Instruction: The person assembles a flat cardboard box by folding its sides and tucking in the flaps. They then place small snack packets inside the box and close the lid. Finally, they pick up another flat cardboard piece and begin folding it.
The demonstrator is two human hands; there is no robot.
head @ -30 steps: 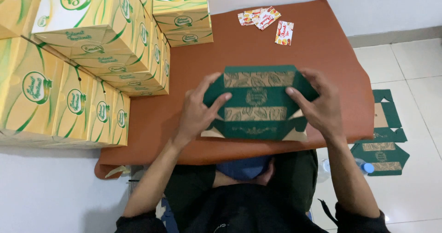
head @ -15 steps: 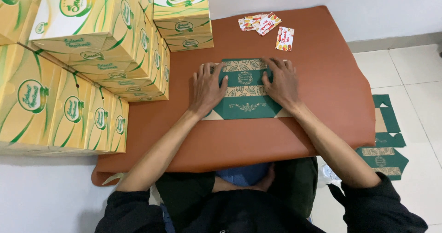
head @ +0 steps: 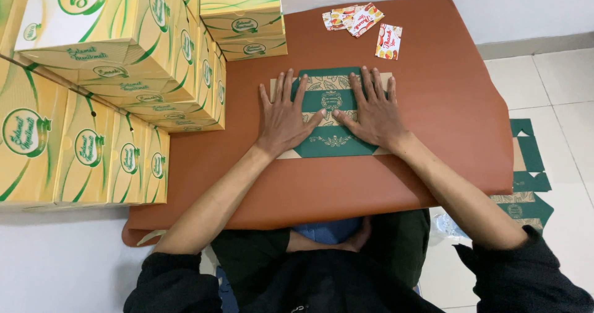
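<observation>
Both palms lie open and flat, fingers spread, gripping nothing: the left hand (head: 284,120) and right hand (head: 373,113) press a flattened dark-green cardboard box blank with gold ornament (head: 331,141) onto the brown table top (head: 433,115), near its middle. The blank looks light, thin and stiff along its creases, probably best held by its edges. Stacked yellow-green cartons (head: 111,90) stand to the left.

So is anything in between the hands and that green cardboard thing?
No. The left hand and right hand lie flat right on the green box blank, pressing it onto the brown tabletop.
</observation>
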